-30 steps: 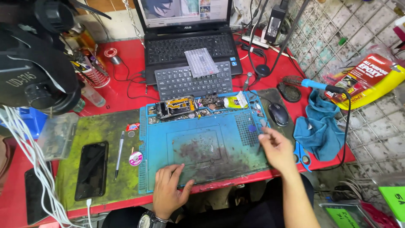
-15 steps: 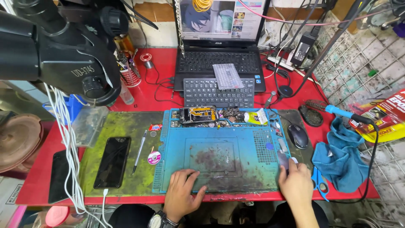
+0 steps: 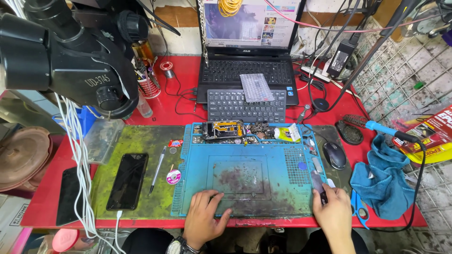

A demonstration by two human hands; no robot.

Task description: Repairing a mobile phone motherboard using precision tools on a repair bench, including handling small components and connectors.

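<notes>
Between right hand (image 3: 335,214) fingers (image 3: 325,193) sits a small flat tool (image 3: 317,181).

Both forearms come up from the bottom edge of the view, side by side and well apart. The left hand (image 3: 203,217) lies palm down on the near edge of the blue mat (image 3: 245,160), fingers (image 3: 214,200) spread and flat, thumb angled out towards the mat's middle (a watch sits on the wrist). The right hand (image 3: 333,211) rests at the mat's near right corner, back of the hand up, its fingers curled loosely around a small dark slim object (image 3: 319,184) that points away from the body.
</notes>
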